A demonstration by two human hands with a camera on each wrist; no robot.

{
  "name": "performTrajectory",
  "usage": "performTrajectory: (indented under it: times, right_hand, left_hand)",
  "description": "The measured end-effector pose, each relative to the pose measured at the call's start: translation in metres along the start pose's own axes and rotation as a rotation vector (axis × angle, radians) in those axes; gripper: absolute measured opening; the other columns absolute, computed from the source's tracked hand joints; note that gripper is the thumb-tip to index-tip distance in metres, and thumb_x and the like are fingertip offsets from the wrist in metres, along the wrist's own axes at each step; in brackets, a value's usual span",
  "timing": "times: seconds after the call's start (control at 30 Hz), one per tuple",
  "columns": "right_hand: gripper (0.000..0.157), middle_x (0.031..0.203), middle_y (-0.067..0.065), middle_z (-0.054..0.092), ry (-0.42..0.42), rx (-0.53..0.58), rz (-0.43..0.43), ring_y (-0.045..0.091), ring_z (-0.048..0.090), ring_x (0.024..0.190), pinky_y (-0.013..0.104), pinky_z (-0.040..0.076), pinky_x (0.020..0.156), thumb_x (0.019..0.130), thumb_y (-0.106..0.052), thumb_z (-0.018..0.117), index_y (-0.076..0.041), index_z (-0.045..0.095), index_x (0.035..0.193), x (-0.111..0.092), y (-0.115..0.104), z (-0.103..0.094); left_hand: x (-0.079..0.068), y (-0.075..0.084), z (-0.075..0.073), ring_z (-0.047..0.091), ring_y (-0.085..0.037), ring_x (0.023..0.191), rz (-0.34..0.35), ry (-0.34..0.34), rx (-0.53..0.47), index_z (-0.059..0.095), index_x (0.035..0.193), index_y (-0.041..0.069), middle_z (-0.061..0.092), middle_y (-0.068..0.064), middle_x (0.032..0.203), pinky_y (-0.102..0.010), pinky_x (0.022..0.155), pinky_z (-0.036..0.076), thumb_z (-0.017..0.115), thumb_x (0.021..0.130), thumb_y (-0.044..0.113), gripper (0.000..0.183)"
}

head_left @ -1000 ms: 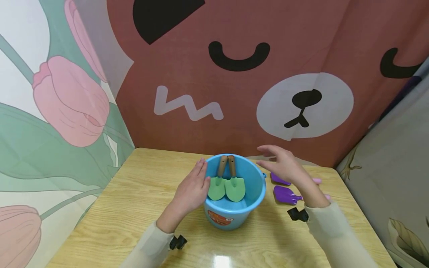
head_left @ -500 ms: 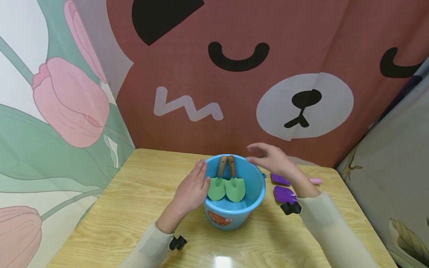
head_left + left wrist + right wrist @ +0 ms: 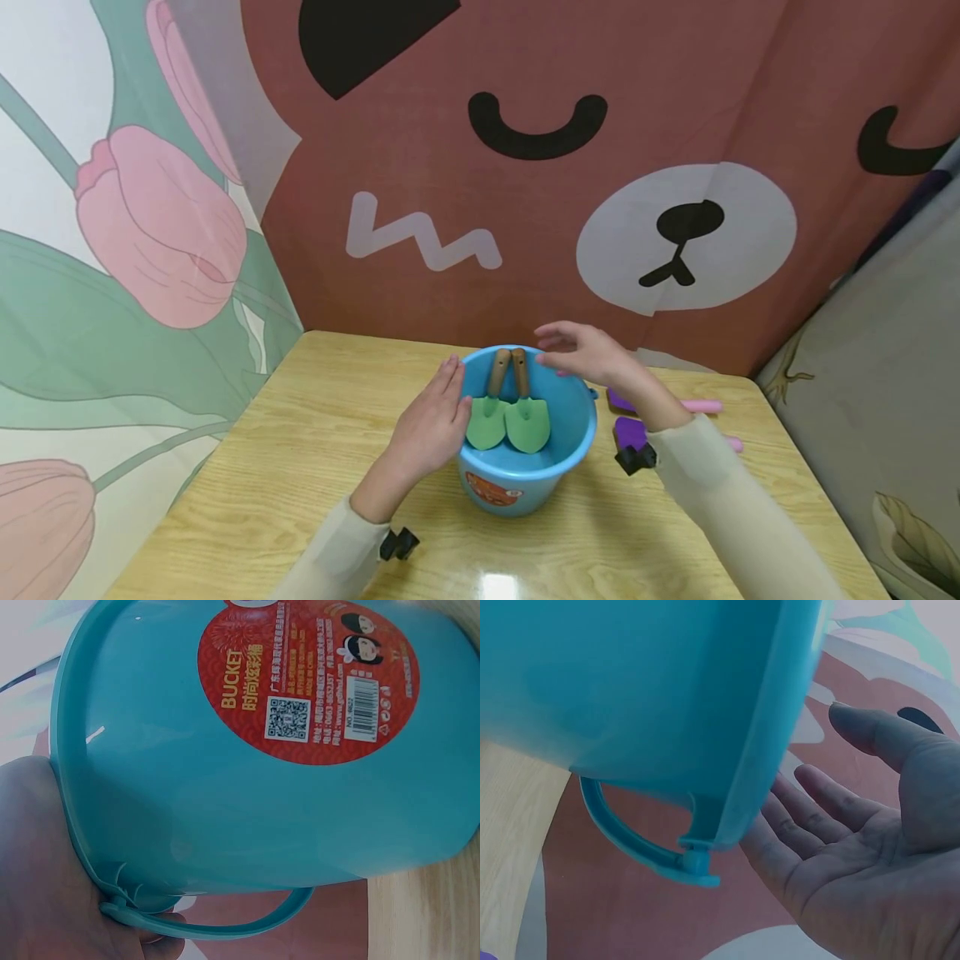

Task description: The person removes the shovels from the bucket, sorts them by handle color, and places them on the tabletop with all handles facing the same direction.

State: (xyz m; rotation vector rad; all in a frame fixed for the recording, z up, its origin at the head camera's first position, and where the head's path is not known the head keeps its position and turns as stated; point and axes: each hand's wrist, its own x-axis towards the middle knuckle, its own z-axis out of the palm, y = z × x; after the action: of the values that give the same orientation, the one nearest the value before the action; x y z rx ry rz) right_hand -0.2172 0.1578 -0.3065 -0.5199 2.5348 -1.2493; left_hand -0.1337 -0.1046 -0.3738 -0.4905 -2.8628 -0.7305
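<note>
A light blue bucket (image 3: 573, 429) with a red label (image 3: 307, 682) stands upright on the table. Inside it, two small trowels with green blades and wooden handles lean side by side, the left trowel (image 3: 486, 425) and the right trowel (image 3: 528, 427). Fingers straight, my left hand (image 3: 426, 423) rests along the bucket's left rim, near where the bucket's handle (image 3: 225, 928) joins it. Over the far right rim hovers my right hand (image 3: 588, 354), holding nothing. Its palm (image 3: 870, 885) and spread, slightly bent fingers show in the right wrist view.
Two purple shovels with pink handles lie right of the bucket, the far shovel (image 3: 621, 402) and the near shovel (image 3: 628, 432), both partly hidden by the right arm. The wooden table (image 3: 337, 425) meets a printed bear cloth (image 3: 420, 308) behind.
My right hand has moved left, from beside the bucket to over its far right rim. The left hand, bucket and trowels have stayed put.
</note>
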Motion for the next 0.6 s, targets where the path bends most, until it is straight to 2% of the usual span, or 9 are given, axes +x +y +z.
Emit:
performTrajectory:
  times: [0.33, 0.6]
  right_hand:
    - [0.053, 0.137, 0.017, 0.061, -0.050, -0.126, 0.002, 0.031, 0.069, 0.109, 0.043, 0.060, 0.089, 0.097, -0.030, 0.070, -0.008, 0.056, 0.142, 0.009, -0.005, 0.003]
    - [0.054, 0.139, 0.013, 0.061, -0.056, -0.270, -0.028, 0.035, 0.056, 0.129, 0.051, 0.053, 0.099, 0.096, -0.034, 0.069, -0.009, 0.057, 0.143, 0.014, -0.006, 0.007]
  left_hand:
    - [0.001, 0.000, 0.000, 0.021, -0.033, 0.154, 0.004, 0.005, 0.001, 0.032, 0.155, -0.006, 0.025, -0.019, 0.165, -0.047, 0.123, 0.026, 0.037, 0.109, 0.029, 0.058]
    - [0.000, 0.001, -0.001, 0.018, -0.030, 0.155, -0.008, -0.008, 0.004, 0.031, 0.156, -0.005, 0.022, -0.017, 0.166, -0.046, 0.124, 0.025, 0.036, 0.109, 0.032, 0.060]
